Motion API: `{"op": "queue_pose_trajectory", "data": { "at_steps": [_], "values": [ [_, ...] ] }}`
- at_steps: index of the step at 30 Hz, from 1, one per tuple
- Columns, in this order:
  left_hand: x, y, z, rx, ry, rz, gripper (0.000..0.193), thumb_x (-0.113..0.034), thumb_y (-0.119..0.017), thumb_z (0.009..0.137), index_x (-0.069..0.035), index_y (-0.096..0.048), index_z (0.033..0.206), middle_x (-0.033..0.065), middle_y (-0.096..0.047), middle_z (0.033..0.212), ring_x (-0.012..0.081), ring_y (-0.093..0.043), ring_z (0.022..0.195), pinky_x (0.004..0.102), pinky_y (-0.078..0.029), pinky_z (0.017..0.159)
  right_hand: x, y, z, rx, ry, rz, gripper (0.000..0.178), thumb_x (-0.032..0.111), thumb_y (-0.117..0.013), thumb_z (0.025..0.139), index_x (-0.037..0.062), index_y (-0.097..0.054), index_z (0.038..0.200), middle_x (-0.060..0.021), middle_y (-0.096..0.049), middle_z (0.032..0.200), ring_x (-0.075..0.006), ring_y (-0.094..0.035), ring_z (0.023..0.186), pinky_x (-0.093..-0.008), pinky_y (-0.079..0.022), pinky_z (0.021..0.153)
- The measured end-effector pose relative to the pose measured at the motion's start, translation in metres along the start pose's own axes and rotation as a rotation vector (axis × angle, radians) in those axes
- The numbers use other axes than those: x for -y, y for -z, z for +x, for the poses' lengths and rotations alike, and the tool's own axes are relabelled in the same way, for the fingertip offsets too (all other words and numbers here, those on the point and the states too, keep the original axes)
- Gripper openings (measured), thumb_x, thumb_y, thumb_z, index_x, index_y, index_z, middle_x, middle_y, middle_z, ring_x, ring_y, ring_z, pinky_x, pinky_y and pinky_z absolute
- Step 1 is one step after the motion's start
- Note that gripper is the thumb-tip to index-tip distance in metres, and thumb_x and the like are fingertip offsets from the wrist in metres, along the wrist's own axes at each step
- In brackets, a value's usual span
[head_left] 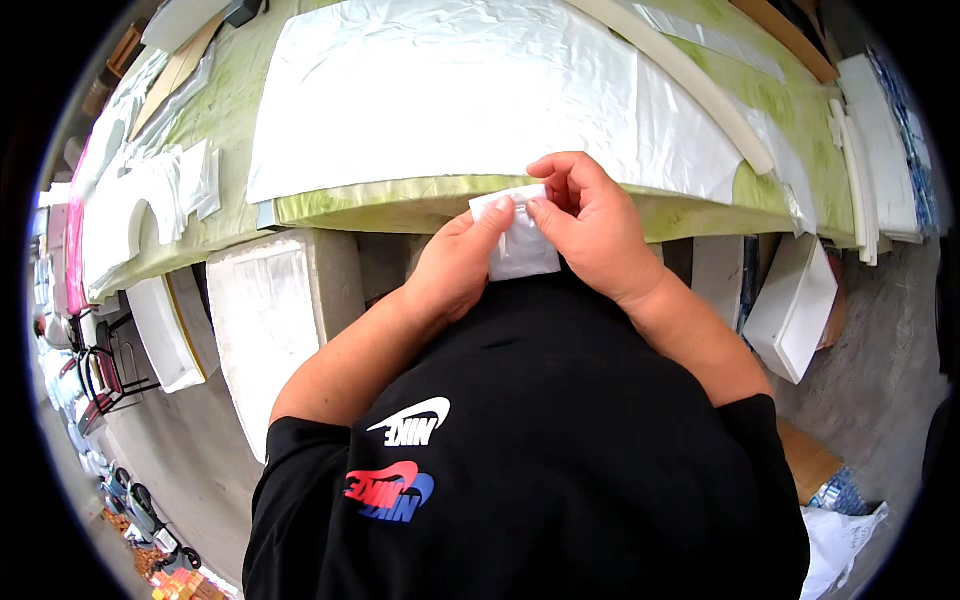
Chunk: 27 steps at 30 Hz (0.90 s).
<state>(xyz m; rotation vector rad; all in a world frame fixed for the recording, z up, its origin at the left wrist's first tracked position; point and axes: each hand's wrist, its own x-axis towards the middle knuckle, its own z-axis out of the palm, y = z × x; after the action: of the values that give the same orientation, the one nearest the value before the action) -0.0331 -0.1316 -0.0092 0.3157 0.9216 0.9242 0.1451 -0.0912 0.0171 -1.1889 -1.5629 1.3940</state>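
Between my hands, close to my body at the table's near edge, is a small white plastic bag (524, 252). My left hand (455, 258) pinches its upper left side, thumb on top. With thumb and curled fingers, my right hand (592, 225) grips its upper right corner. Whatever the bag may contain is not visible. Just beyond my hands, a large shiny white sheet (420, 90) lies over the green-covered table (240, 150).
A long white foam tube (690, 75) rests across the table's right side. White foam cut-outs (165, 205) lie at the left. Under the table stand a large white wrapped block (265, 320) and a white box (795, 310). A white plastic sack (840, 545) sits on the floor at right.
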Motion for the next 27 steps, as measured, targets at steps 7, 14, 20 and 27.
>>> {"op": "queue_pose_trajectory", "data": {
  "at_steps": [7,14,20,27],
  "values": [
    [0.0,0.029,-0.024,-0.064,-0.458,0.121,0.047,-0.001,-0.06,0.101,-0.009,-0.046,0.146,0.0069,-0.059,0.132,0.0159,-0.061,0.114,0.0317,-0.052,0.095,-0.007,-0.02,0.014,-0.08,0.108,0.103,0.023,0.0,-0.068,0.094,0.0045,-0.06,0.115,0.0005,-0.058,0.095,-0.0068,-0.053,0.083,-0.0241,-0.048,0.073],
    [-0.047,0.076,-0.04,-0.166,-0.621,0.304,0.025,0.008,-0.06,0.096,-0.004,-0.067,0.115,0.0024,-0.068,0.114,0.0125,-0.063,0.105,0.0302,-0.051,0.096,0.016,-0.043,0.029,0.093,0.095,0.136,0.03,-0.001,-0.066,0.096,0.0054,-0.057,0.124,-0.0015,-0.061,0.104,-0.0081,-0.057,0.09,-0.0249,-0.05,0.082],
    [-0.212,0.193,-0.088,-0.762,-0.891,0.563,0.039,0.004,-0.052,0.089,-0.002,-0.071,0.123,0.0066,-0.07,0.111,0.015,-0.065,0.102,0.0284,-0.051,0.095,-0.005,-0.038,0.029,0.167,0.006,0.209,0.023,0.001,-0.065,0.098,0.0046,-0.06,0.121,-0.0019,-0.063,0.106,-0.008,-0.059,0.093,-0.0244,-0.051,0.085],
    [-0.275,0.285,-0.07,-1.181,-0.584,1.216,0.041,-0.002,-0.053,0.09,-0.013,-0.075,0.123,0.0074,-0.069,0.124,0.0147,-0.065,0.102,0.0267,-0.049,0.094,-0.002,-0.038,0.027,0.206,0.032,0.137,0.016,0.002,-0.066,0.098,0.0034,-0.064,0.113,-0.0004,-0.065,0.1,-0.008,-0.061,0.089,-0.0247,-0.052,0.083]
  ]
}}
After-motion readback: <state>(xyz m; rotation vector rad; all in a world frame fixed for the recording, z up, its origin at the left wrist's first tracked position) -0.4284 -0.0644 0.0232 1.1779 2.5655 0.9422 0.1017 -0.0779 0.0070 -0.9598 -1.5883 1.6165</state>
